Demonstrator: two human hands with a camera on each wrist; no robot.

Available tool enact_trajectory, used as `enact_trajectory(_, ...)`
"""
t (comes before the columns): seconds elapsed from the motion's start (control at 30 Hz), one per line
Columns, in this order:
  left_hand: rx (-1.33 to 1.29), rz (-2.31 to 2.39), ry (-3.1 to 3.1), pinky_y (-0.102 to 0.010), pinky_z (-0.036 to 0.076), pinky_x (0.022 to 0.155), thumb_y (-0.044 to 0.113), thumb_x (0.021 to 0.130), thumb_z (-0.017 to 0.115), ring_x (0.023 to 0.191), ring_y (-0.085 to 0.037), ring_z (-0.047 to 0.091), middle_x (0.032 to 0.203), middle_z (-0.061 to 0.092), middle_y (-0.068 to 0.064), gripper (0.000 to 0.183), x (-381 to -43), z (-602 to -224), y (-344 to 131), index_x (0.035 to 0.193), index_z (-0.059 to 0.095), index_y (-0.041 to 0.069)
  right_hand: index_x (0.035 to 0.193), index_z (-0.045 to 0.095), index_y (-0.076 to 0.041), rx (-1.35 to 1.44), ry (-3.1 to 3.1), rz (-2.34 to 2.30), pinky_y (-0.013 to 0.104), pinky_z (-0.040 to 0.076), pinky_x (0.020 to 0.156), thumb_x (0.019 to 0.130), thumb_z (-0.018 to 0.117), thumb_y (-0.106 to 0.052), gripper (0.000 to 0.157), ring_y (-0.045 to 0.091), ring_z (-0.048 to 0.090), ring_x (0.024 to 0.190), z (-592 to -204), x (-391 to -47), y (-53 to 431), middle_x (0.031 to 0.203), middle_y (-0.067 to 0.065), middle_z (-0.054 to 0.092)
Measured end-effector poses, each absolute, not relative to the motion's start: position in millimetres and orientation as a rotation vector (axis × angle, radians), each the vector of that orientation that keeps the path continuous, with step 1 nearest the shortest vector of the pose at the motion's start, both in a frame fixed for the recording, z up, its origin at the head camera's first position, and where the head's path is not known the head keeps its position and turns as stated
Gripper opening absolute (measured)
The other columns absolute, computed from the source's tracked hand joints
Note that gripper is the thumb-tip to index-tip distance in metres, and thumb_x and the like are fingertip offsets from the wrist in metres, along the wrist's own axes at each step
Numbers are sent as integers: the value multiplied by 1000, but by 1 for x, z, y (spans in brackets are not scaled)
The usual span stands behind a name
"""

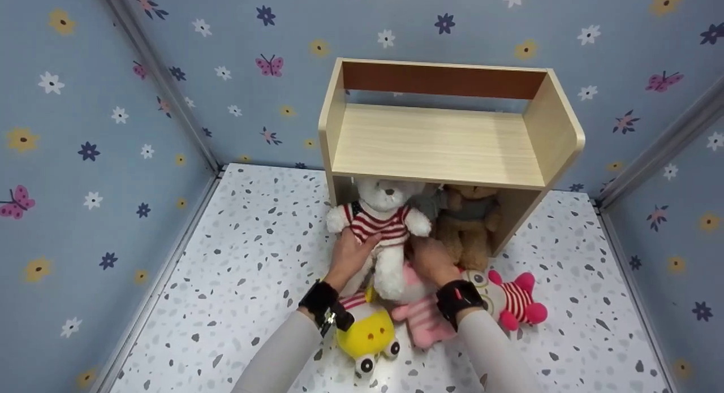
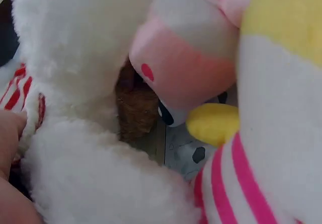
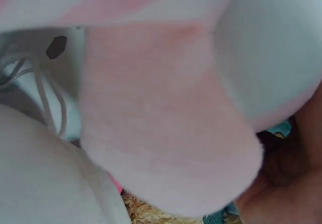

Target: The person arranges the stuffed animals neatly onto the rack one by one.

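Observation:
A white teddy bear [image 1: 390,268] in a red-and-white striped shirt sits at the front of the shelf's lower opening, its head partly under the board. My left hand [image 1: 352,256] grips the bear's side, thumb across the shirt front. On the other side, my right hand [image 1: 432,260] is right at the bear's flank, above a pink-and-white plush toy [image 1: 424,319]; its fingertips are hidden, and I cannot tell what they hold. Below the bear lies a yellow-headed plush toy [image 1: 367,333] with bulging eyes. Past my right wrist is a plush toy in a red-striped shirt [image 1: 517,297].
The wooden shelf [image 1: 435,144] stands against the flowered back wall [image 1: 396,20]. Inside its lower opening, a brown teddy bear [image 1: 466,234] in a grey top sits on the right, with a grey plush [image 1: 428,203] beside it. The speckled floor [image 1: 237,257] meets walls on both sides.

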State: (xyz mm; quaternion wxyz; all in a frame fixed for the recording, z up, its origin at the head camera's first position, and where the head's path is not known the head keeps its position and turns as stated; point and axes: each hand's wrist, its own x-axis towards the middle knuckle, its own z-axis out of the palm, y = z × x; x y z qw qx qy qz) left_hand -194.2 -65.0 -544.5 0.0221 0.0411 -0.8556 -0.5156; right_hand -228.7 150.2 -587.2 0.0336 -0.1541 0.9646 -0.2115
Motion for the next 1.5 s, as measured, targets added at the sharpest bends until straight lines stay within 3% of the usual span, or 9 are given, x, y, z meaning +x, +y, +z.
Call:
enact_trajectory(0.13, 251, -1623, -2568, -47, 53, 89, 37, 95, 74, 103, -35, 65, 110, 68, -20, 53, -204, -545, -60, 122, 61, -6, 145, 54, -1, -705, 3068, -621, 61, 56, 74, 108, 52, -11, 38, 54, 67, 90, -536, -199, 140, 116, 31, 65)
enact_trajectory(0.27, 309, -1627, -2530, -50, 51, 98, 37, 97, 72, 115, -40, 63, 121, 68, -25, 57, -215, -547, -56, 131, 58, -7, 150, 50, -5, -720, 3079, -575, 61, 56, 80, 108, 53, -12, 43, 50, 68, 92, -554, -206, 142, 125, 28, 64)
enact_trajectory(0.43, 313, -1468, -2562, -53, 49, 100, 33, 102, 65, 113, -44, 64, 114, 72, -25, 41, -232, -550, -56, 120, 66, -4, 151, 50, -9, -740, 3032, -654, 62, 55, 81, 104, 59, -14, 48, 49, 68, 97, -570, -214, 144, 135, 26, 60)
enact_trajectory(0.63, 313, -1436, -2658, -50, 51, 83, 35, 107, 56, 88, -38, 66, 96, 71, -22, 39, -250, -550, -56, 117, 68, -1, 154, 49, -14, -621, 2989, -604, 62, 54, 89, 110, 52, -24, 45, 48, 66, 108, -575, -217, 143, 147, 21, 55)
enact_trajectory(0.87, 297, -1571, -2675, -51, 45, 100, 28, 111, 47, 101, -40, 63, 124, 67, -25, 45, -270, -561, -55, 141, 56, -4, 154, 51, -15, -607, 3007, -629, 63, 53, 87, 110, 52, -29, 46, 49, 67, 104, -577, -213, 142, 147, 21, 56)
enact_trajectory(1.07, 322, -1370, -2777, -54, 53, 83, 33, 111, 47, 92, -43, 67, 104, 70, -27, 44, -284, -578, -54, 127, 64, -4, 151, 53, -13, -581, 3004, -631, 63, 54, 86, 108, 57, -26, 45, 50, 67, 102, -578, -214, 142, 142, 23, 59)
enact_trajectory(1.27, 264, -1250, -2866, -54, 48, 104, 39, 111, 44, 117, -45, 63, 126, 68, -27, 51, -289, -586, -54, 132, 64, -2, 152, 51, -11, -580, 2999, -620, 62, 53, 88, 107, 58, -25, 48, 50, 66, 103, -576, -216, 142, 146, 24, 55)
enact_trajectory(1.4, 244, -1514, -2786, -52, 48, 104, 35, 108, 49, 119, -43, 62, 132, 64, -27, 52, -280, -573, -49, 136, 60, -8, 149, 54, -11, -557, 2980, -619, 61, 52, 93, 108, 56, -25, 43, 48, 65, 108, -575, -218, 147, 144, 23, 56)
enact_trajectory(1.5, 220, -1627, -2724, -49, 52, 87, 32, 107, 52, 91, -35, 64, 97, 68, -20, 41, -267, -565, -46, 112, 66, -5, 146, 56, -12, -539, 2954, -595, 62, 51, 95, 109, 54, -27, 40, 48, 64, 112, -574, -219, 150, 141, 24, 58)
